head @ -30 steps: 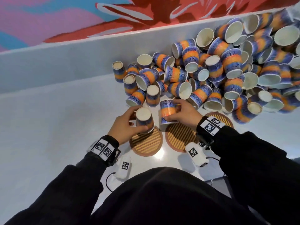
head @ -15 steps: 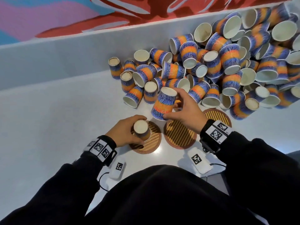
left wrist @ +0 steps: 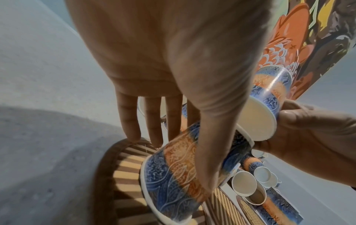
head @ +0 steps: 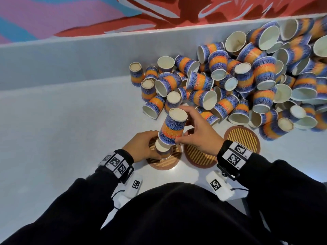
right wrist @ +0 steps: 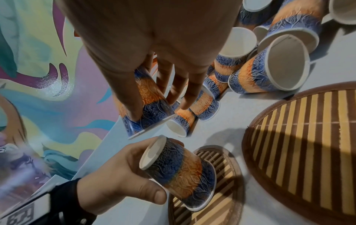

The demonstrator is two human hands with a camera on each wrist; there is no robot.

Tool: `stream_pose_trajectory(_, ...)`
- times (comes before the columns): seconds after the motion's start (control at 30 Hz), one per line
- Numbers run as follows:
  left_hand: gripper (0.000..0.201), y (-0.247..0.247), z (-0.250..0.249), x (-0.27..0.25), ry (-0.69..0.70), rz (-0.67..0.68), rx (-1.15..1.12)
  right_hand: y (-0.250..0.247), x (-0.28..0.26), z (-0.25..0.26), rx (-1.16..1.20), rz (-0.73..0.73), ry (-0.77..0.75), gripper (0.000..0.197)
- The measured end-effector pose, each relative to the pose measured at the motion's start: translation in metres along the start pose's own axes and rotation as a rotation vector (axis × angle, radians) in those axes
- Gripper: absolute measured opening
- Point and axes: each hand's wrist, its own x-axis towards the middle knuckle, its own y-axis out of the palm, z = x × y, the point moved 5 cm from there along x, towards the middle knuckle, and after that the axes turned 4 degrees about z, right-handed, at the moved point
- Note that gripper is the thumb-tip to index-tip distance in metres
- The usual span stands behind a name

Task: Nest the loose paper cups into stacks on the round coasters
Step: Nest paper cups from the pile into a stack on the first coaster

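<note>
The right hand (right wrist: pixel 154 50) pinches an upturned blue-and-orange patterned paper cup (right wrist: pixel 142 105), tilted, just above a second such cup (right wrist: pixel 179 172). The left hand (right wrist: pixel 115 175) grips that one, mouth down on a round striped bamboo coaster (right wrist: pixel 217 197). A larger-looking striped coaster (right wrist: pixel 308 137) lies beside it; loose cups (right wrist: pixel 269 70) are heaped behind.

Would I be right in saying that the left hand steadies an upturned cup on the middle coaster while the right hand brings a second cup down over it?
Nearly: the left hand steadies the upturned cup on the leftmost coaster, not the middle coaster, as the head view shows. The right hand does bring a second cup down over it.
</note>
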Motion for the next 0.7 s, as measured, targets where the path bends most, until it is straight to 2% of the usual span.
stream_pose_trajectory(0.23,0.088,-0.020,0.002,-0.004,-0.019,0.023,0.009,0.007,-0.004,0.008,-0.109,0.086,-0.062,0.090)
stream_pose_trajectory(0.4,0.088,-0.034,0.014,-0.009,-0.117,0.052,0.067,0.026,-0.005,0.008,-0.299,0.241,-0.068,0.084)
stream_pose_trajectory(0.5,0.081,-0.042,0.019,-0.009,-0.157,0.027,0.067,0.036,-0.004,-0.005,-0.397,0.321,-0.037,0.093)
stream_pose_trajectory(0.6,0.068,-0.059,0.016,-0.005,-0.144,-0.094,0.083,0.027,0.000,-0.012,-0.513,0.362,0.043,0.106)
stream_pose_trajectory(0.63,0.062,-0.067,0.011,-0.002,-0.121,-0.169,0.089,0.019,0.004,-0.009,-0.534,0.331,0.050,0.102)
stream_pose_trajectory(0.7,0.052,-0.081,-0.001,0.006,-0.062,-0.350,0.073,0.000,0.020,-0.001,-0.561,0.179,0.025,0.084)
